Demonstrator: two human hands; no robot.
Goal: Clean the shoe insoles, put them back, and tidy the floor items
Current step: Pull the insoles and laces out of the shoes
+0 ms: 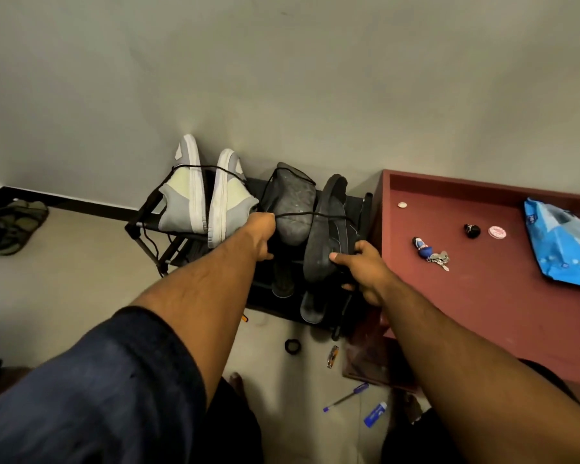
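Note:
A black shoe rack (138, 226) stands against the wall. Two grey-and-white sneakers (195, 202) lean upright on its left. A dusty grey shoe (295, 209) and dark insoles (325, 229) stand on its right. My left hand (263, 236) reaches between the sneakers and the grey shoe, its fingers curled by a black cord (302, 214) strung across the rack. My right hand (362, 266) grips a dark insole near its lower end, thumb on its face. Another insole (310, 309) lies lower on the rack.
A red-brown table (482, 296) on the right holds keys (432, 254), a blue bag (563, 242) and small items. On the floor lie a black ring (292, 346), a pocket tool (332, 356), a blue pen (345, 396) and a blue tube (375, 414). Green sandals (14, 226) sit far left.

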